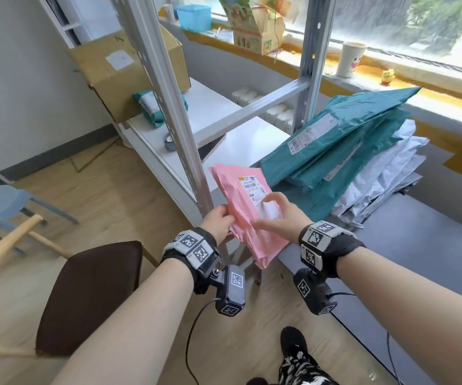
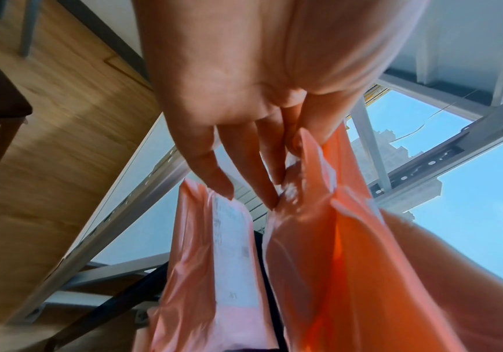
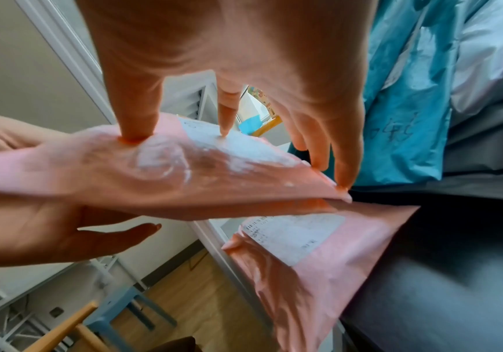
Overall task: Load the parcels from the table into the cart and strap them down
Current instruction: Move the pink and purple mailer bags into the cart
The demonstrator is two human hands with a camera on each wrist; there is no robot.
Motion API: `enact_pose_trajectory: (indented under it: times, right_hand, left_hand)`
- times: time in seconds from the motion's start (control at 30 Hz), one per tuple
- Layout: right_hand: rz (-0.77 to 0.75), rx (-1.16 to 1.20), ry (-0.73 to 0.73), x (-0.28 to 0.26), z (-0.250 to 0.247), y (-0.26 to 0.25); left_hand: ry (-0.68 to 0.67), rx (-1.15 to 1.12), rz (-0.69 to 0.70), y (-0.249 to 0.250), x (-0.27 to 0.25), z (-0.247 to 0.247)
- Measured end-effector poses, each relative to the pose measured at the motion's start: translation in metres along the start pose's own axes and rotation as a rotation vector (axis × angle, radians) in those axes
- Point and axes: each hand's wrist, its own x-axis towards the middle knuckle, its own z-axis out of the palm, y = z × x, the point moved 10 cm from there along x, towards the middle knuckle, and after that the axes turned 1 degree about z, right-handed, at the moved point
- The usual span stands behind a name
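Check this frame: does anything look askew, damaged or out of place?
Nothing torn or spilled. The two pink mailers are splayed: the left hand pinches the upper mailer, the right hand rests fingertips on it, and the lower mailer hangs apart beneath. The teal mailers lie fanned.

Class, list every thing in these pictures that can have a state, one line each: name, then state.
left hand, grips the upper pink parcel by its edge
right hand, fingertips pressing on the upper pink parcel's top
lower pink parcel, partly on the table, hanging over its edge
teal parcels, stacked flat on the table
grey parcels, stacked under the teal ones
cardboard box, closed, on the shelf
paper cup, upright on the windowsill
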Motion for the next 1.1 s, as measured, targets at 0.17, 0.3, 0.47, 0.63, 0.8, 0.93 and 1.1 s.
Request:
enact_pose_trajectory:
  times: [0.17, 0.3, 0.47, 0.63, 0.8, 0.93, 1.1]
  right_hand:
    - [0.025, 0.090, 0.058, -0.016, -0.002, -0.011]
    - [0.073, 0.161, 0.203, -0.030, -0.021, -0.003]
    - [0.158, 0.323, 0.428, -0.064, -0.065, 0.040]
    - [0.260, 0.426, 0.576, -0.115, -0.111, 0.093]
    - [0.345, 0.438, 0.780, -0.191, -0.166, 0.146]
    - [0.430, 0.448, 0.916, -0.265, -0.201, 0.195]
    - [0.583, 0.427, 1.100, -0.382, -0.234, 0.263]
  left_hand:
    - [-0.017, 0.023, 0.061, 0.028, -0.020, -0.013]
    - [-0.051, 0.094, 0.156, 0.048, -0.028, -0.006]
    - [-0.157, 0.076, 0.221, 0.075, -0.035, 0.038]
    - [-0.272, 0.107, 0.344, 0.124, -0.058, 0.110]
    - [-0.441, 0.128, 0.406, 0.164, -0.097, 0.200]
    - [-0.561, 0.172, 0.414, 0.187, -0.139, 0.278]
    - [-0.723, 0.188, 0.488, 0.205, -0.208, 0.387]
